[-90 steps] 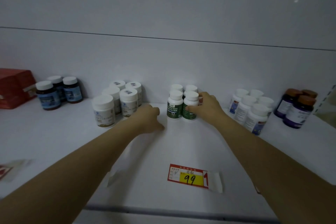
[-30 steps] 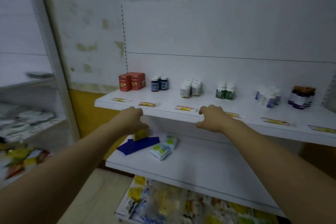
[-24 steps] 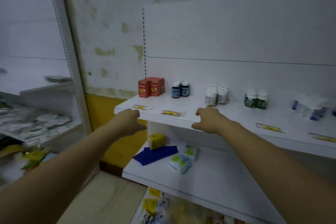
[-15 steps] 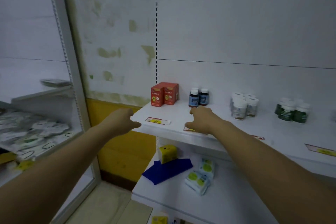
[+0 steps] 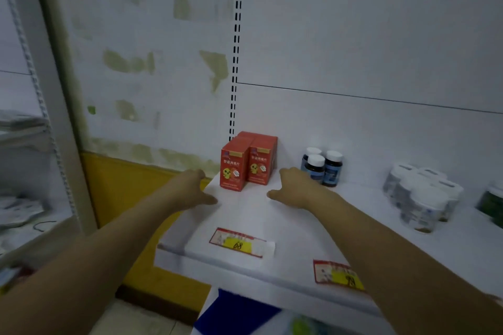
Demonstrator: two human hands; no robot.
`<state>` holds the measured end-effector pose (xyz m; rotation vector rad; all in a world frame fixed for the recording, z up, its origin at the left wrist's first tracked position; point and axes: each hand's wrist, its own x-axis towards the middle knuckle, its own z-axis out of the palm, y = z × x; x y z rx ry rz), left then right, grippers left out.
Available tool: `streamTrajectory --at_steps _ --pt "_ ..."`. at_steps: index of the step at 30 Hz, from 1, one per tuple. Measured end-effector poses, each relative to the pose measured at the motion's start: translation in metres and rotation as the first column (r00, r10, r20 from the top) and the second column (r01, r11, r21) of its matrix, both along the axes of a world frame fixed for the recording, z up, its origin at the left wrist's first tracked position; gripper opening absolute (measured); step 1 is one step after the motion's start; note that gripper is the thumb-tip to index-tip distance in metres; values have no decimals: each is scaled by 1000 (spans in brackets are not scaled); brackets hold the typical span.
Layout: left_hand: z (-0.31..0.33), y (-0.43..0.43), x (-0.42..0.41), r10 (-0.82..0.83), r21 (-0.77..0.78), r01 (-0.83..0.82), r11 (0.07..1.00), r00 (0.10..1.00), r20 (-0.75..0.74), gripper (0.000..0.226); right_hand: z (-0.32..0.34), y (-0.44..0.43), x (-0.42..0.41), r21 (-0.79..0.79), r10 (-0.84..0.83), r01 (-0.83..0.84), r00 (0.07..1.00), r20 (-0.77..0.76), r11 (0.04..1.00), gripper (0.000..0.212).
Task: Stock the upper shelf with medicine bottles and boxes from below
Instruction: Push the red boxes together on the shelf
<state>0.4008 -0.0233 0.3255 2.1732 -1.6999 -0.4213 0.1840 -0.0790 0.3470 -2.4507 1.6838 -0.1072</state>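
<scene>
White upper shelf (image 5: 272, 215) against a patched wall: red boxes (image 5: 246, 164) at its left end, dark bottles (image 5: 324, 168) just beside them, white bottles (image 5: 422, 198) further right, price labels (image 5: 241, 242) near the front edge. Left hand (image 5: 190, 190) and right hand (image 5: 295, 187) are both empty, fingers relaxed and loosely spread, one on either side of the boxes and just short of them.

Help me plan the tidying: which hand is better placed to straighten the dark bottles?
Right. The right hand lies open just in front of the dark bottles; the left hand is on the far side of the red boxes.
</scene>
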Motion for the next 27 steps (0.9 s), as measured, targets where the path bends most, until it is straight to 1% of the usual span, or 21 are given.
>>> streamTrajectory --at_steps 2,4,6,8,9,11,13,14,16,18,20,23,25,27 --pt "-1 -25 10 -38 23 38 999 999 -21 84 -3 -19 7 23 -11 11 1000 22 1000 60" --pt "-2 -46 18 -79 51 83 995 994 -71 92 -6 -34 12 66 -37 35 999 31 997 66" --pt "-5 -64 27 -133 77 146 986 979 -153 101 -10 -48 16 99 -68 63 997 48 993 70" --pt "-9 -81 33 -193 75 218 973 948 -254 107 -13 -60 20 107 -98 89 992 81 990 69" --pt "-11 -89 36 -228 70 257 964 931 -285 107 -14 -63 23 107 -102 92 990 93 990 67" --pt "-11 -99 39 -310 57 348 936 890 -335 96 -14 -66 29 115 -94 84 992 87 990 59" --pt "-10 -108 39 -394 18 435 900 833 -387 77 -14 -67 37 111 -79 75 996 35 991 51" --pt "-10 -112 39 -426 0 466 885 808 -407 72 -14 -68 41 101 -69 67 997 21 993 50" --pt "-12 -121 39 -457 -6 506 863 774 -438 68 -18 -74 48 89 -102 100 994 26 991 60" --pt "-18 -127 40 -468 11 525 851 768 -436 68 -28 -86 47 95 -136 129 988 74 987 69" --pt "-22 -132 43 -489 19 543 840 770 -410 73 -31 -89 48 103 -149 141 986 76 985 60" --pt "-24 -139 45 -512 36 573 818 757 -406 76 -26 -84 53 87 -148 144 988 43 986 36" --pt "-27 -143 45 -513 42 577 816 755 -409 82 -26 -84 55 88 -143 139 989 40 986 31" --pt "-28 -143 44 -509 38 572 819 756 -412 85 -26 -82 56 84 -131 126 990 56 988 32"
